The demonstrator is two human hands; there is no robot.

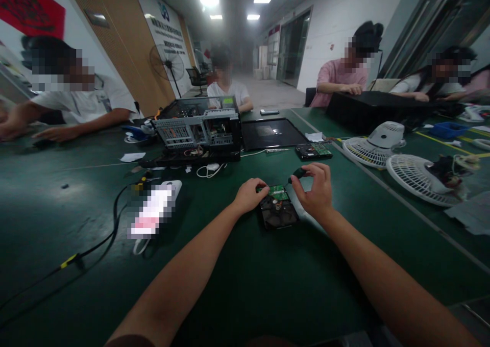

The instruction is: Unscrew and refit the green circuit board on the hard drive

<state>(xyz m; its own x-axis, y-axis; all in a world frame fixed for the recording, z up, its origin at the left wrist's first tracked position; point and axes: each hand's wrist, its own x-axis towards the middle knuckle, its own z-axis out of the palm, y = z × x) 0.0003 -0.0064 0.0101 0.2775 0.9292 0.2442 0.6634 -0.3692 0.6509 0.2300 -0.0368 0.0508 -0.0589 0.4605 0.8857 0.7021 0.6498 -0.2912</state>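
Observation:
A hard drive with a green circuit board at its far end lies on the table in front of me. My left hand grips the drive's left far edge with bent fingers. In my right hand is a small dark-handled screwdriver, pinched between thumb and fingers. Its thin shaft slants down toward the board's far right corner; whether the tip touches a screw is too small to tell. Farther back lies a second hard drive, apart from both hands.
An opened computer case stands beyond my left hand, with a black side panel beside it. A phone and a black cable lie left. White fan parts sit right, near a black case. Several people sit around the table.

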